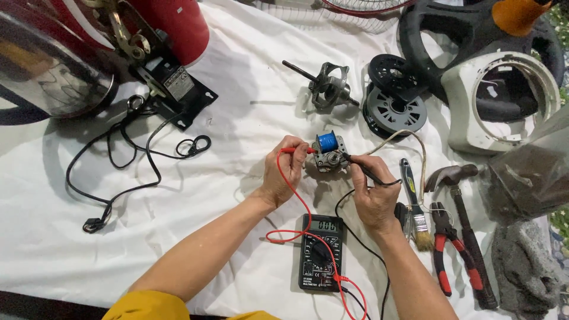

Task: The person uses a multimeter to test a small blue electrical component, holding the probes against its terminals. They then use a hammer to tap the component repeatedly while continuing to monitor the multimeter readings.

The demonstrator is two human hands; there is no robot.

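So right in the middle of the frame you've got that little motor (328,153), a stubby metal block with a shiny blue coil on top, sitting on the wrinkly white cloth (249,106). Your left hand (283,173) has its fingers pinched shut around the red probe (296,150), tip against the motor's left side, and your right hand (374,192) is curled tight on the black probe (363,167), its point touching the right side. Both leads loop down to the black multimeter (320,252) at bottom center; the screen is lit, but the digits are too small to trust. Right of your right hand lie a bristly paintbrush (416,208), red-handled pliers (446,246) and a hammer (465,222) with a dull steel head. Above the motor there's a bare rotor with shaft (326,86), a ribbed black plastic disc (394,109) and a white round housing (504,101). The upper left is hard to read: a glossy chrome dome (50,65) and a red cylinder (181,26), both cut off by the edge, with a thin black cord (118,172) snaking down from there. A fuzzy grey rag (524,266) is clipped at lower right.
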